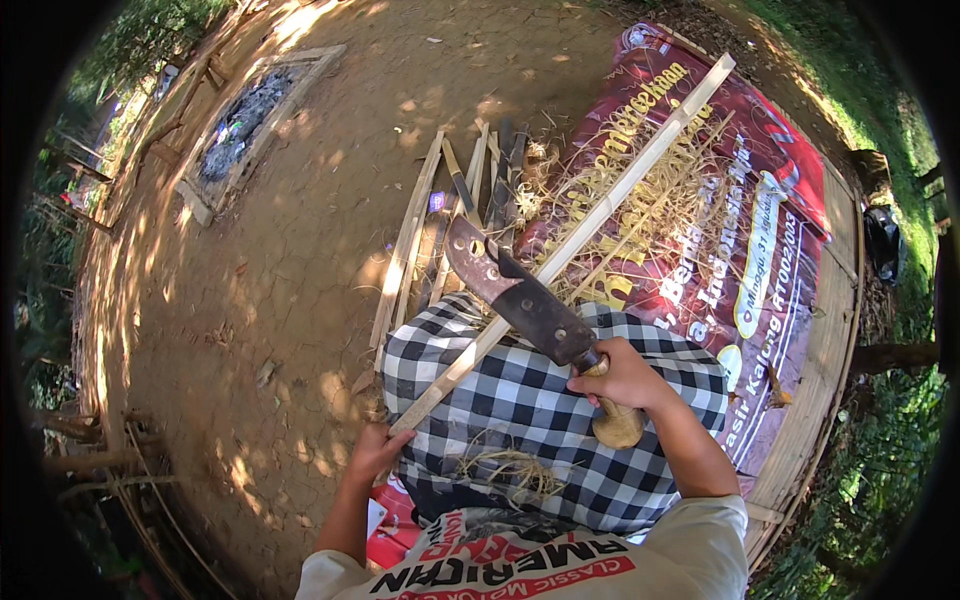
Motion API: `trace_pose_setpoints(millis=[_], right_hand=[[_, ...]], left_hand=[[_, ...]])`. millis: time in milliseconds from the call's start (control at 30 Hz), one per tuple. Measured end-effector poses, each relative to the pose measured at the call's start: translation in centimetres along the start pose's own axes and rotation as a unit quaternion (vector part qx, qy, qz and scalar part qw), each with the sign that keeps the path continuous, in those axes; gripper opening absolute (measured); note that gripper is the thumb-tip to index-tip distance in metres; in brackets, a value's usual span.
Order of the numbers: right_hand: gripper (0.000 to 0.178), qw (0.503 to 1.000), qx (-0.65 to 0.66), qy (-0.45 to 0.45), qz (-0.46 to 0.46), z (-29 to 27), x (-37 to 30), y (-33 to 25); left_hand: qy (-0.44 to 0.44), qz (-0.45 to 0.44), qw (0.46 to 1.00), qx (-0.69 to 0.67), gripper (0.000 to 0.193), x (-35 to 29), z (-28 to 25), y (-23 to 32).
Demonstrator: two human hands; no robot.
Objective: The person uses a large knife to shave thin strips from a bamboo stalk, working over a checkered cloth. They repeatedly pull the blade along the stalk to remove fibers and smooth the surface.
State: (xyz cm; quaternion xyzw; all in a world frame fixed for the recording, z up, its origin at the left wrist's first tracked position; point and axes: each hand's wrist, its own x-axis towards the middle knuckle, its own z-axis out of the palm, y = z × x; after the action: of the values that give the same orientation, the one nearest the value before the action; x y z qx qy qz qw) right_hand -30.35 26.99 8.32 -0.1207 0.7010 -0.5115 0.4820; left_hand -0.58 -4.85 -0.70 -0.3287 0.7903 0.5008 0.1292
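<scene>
My left hand is closed around the near end of a long pale bamboo strip. The strip slants up and right across my lap and over the banner. My right hand grips the wooden handle of a machete, its broad dark blade, with holes in it, pointing up and left. The blade lies over the strip in this view; I cannot tell whether they touch. A black-and-white checked cloth covers my legs, with a few curled shavings on it.
Several bamboo strips lie on the bare earth ahead of my legs. Curly shavings cover part of a maroon printed banner spread on a bamboo platform. A framed ash pit is at the far left.
</scene>
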Motion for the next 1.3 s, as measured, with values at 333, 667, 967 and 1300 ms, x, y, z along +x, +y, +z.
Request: trace_pose_setpoints(millis=[333, 667, 967, 1300], right_hand=[[0.015, 0.987, 0.07, 0.136, -0.047, 0.0, 1.8, -1.0], [0.015, 0.985, 0.134, 0.111, -0.02, -1.3, -0.5, 0.3], [0.014, 0.99, 0.068, 0.121, -0.005, 0.8, 0.3, 2.2], [0.014, 0.989, 0.087, 0.12, -0.018, 1.3, 0.3, 2.4]], left_hand=[[-0.02, -0.004, 0.999, 0.04, 0.047, 0.9, -0.5, -1.4], [-0.011, 0.004, 0.993, 0.113, 0.047, 1.0, -1.6, 0.8], [0.002, 0.021, 0.99, 0.142, 0.053, 0.9, -1.8, 0.5], [0.007, 0.027, 0.991, 0.135, 0.051, 1.4, -1.7, 0.6]])
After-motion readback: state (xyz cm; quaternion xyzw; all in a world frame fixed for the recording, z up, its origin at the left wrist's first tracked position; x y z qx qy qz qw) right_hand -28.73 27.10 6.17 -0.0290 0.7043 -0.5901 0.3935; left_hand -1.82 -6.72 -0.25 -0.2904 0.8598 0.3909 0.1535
